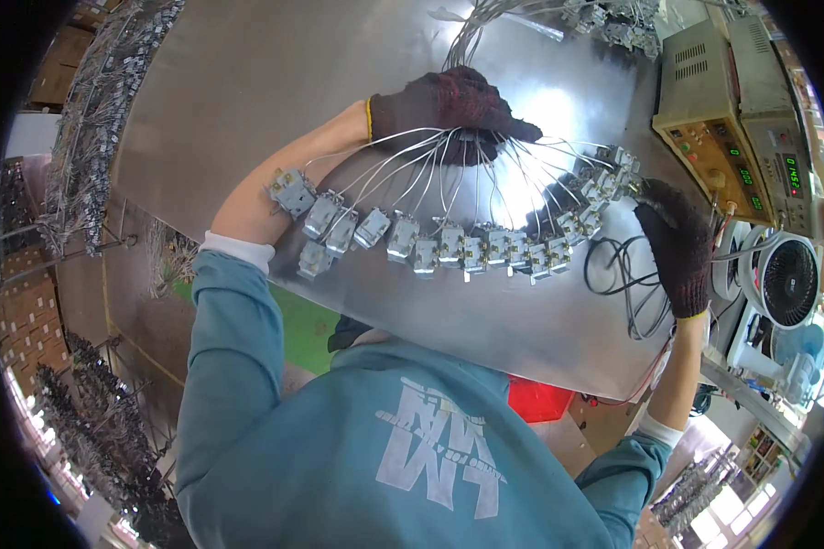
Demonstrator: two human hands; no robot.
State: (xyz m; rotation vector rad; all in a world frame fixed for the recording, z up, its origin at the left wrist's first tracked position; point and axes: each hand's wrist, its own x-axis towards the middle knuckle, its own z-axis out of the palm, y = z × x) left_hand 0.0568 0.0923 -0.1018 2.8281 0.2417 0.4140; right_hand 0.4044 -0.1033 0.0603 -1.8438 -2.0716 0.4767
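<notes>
In the middle of the metal table, my left hand (449,110), in a dark red-and-black knitted glove, is closed round a bundle of thin white wires (418,169). The wires fan out toward me. At their ends, several small grey-white blocks (449,243) with brass-coloured contacts lie in a curved row. My right hand (676,242), gloved alike, is at the right end of that row. Its thumb and fingers bend in at the last small block (624,165); the exact hold is partly hidden. Beside this hand lies a loop of black cable (621,279).
Two bench instruments with lit displays (719,151) stand at the right edge. A round black-and-white fan (789,282) is below them. More wired blocks (613,26) are heaped at the far right. Racks of hanging wires (92,137) stand to the left. A red bin (537,400) sits under the near edge.
</notes>
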